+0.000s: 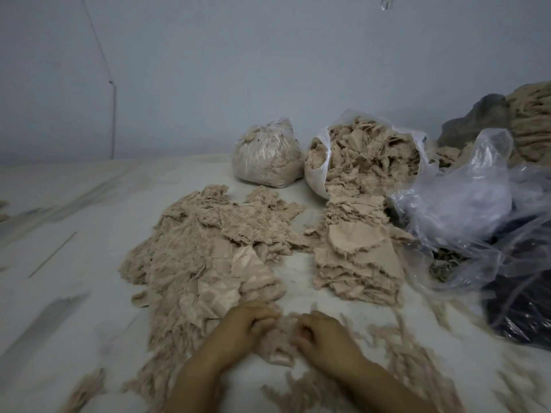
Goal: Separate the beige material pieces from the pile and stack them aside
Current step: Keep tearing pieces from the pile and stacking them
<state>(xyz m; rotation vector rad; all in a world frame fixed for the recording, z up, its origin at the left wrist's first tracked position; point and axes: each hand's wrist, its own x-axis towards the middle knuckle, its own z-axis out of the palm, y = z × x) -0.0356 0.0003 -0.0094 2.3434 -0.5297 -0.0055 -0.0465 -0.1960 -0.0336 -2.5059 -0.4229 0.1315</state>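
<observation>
Both your left hand (pixel 249 321) and right hand (pixel 320 330) have fingers curled, pinching one beige clump (pixel 278 338) lying between them on the surface, with the neat stack (pixel 357 263) at one o'clock, nearer your right.

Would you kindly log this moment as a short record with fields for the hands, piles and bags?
left hand: grips beige scraps near the front edge
right hand: grips the same scraps
spread pile: left of centre on the white table
stacked pieces: right of centre
tied bag: at the back, full
open bag: spilling pieces toward the stack
</observation>
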